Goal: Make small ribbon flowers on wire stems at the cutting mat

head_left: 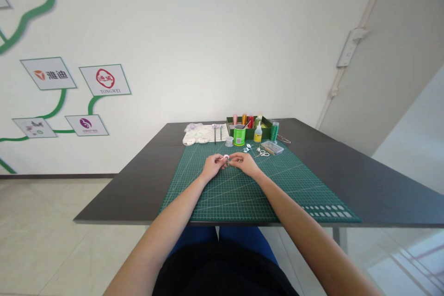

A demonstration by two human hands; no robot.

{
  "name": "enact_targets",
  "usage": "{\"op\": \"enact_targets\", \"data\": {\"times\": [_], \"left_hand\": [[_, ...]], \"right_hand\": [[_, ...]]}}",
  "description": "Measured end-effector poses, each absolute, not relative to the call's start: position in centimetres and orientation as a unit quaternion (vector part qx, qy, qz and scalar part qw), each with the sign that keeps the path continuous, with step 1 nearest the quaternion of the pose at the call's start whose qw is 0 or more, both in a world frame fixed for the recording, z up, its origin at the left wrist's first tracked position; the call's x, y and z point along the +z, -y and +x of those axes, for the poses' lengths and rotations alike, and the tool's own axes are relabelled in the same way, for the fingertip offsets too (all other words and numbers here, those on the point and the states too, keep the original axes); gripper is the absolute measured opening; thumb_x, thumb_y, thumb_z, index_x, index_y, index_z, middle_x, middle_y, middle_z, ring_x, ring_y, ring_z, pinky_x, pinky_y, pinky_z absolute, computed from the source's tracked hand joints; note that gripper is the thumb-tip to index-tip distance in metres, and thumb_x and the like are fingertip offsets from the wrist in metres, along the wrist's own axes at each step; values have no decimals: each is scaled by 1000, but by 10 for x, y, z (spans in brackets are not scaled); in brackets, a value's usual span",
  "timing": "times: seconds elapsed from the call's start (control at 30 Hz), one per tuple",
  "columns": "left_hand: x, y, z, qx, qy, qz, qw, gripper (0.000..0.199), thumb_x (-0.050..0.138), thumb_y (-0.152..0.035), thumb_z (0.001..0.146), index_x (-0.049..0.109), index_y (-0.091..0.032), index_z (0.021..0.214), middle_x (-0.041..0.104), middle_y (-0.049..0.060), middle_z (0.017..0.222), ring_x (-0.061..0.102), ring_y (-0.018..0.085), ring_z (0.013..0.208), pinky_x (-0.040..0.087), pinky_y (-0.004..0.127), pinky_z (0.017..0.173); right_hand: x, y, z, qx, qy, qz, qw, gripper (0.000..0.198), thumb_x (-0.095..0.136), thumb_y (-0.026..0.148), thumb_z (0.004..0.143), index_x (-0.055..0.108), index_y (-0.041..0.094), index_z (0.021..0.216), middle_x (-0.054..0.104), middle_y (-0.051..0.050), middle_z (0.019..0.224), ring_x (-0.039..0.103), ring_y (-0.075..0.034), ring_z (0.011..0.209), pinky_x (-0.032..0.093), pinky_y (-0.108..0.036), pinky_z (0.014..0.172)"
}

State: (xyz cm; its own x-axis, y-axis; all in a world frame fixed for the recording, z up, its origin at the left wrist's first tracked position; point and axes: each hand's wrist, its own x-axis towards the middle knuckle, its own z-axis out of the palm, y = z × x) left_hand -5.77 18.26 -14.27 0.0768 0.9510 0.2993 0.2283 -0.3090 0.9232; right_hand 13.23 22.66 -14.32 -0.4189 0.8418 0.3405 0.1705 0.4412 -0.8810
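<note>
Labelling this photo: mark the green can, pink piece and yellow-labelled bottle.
Green can (239,135), head view: middle of its side.
Pink piece (226,157), head view: its exposed upper part.
Yellow-labelled bottle (257,138), head view: on its label.

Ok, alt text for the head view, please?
Both hands meet at a small pink-and-white piece above a green cutting mat. Beyond are white-handled scissors, a green can and a green box of coloured cylinders.
</note>
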Motion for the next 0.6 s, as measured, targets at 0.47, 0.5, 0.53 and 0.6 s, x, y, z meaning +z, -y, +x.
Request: {"op": "enact_targets", "data": {"times": [0.47, 0.5, 0.53, 0.6], "left_hand": [[-148, -190, -61, 533, -419, 606, 416, 38, 80, -45, 74, 74, -11, 91, 72, 6, 70, 65, 14, 60, 50, 24, 56], [-148, -190, -61, 530, -412, 614, 415, 38, 80, -44, 75, 74, -11, 92, 73, 7, 72, 66, 15, 63, 50, 24, 56], [-147, -189, -61, 525, -406, 622, 415, 38, 79, -44, 75, 74, -11, 93, 73, 7, 73, 67, 16, 64, 51, 24, 56], [-146, -188, -60, 516, -398, 635, 414, 40, 80, -42, 75, 74, -10, 98, 73, 7, 73, 68, 17, 66, 51, 24, 56]], "right_hand": [[-140, -229, 136, 433, 739, -327, 399, 38, 74, 54, 74, 75, 16, 75, 72, -5, 66, 60, -17, 62, 46, -30, 62], [-139, -228, 136, 439, 739, -325, 395, 40, 72, 55, 75, 75, 16, 76, 71, -4, 65, 58, -16, 59, 44, -29, 59], [-139, -226, 136, 443, 739, -322, 391, 41, 71, 56, 76, 75, 16, 77, 70, -4, 64, 56, -15, 57, 43, -28, 57], [-139, -224, 135, 450, 741, -318, 384, 41, 72, 56, 77, 76, 15, 80, 69, -3, 63, 55, -14, 56, 41, -27, 55]]}}
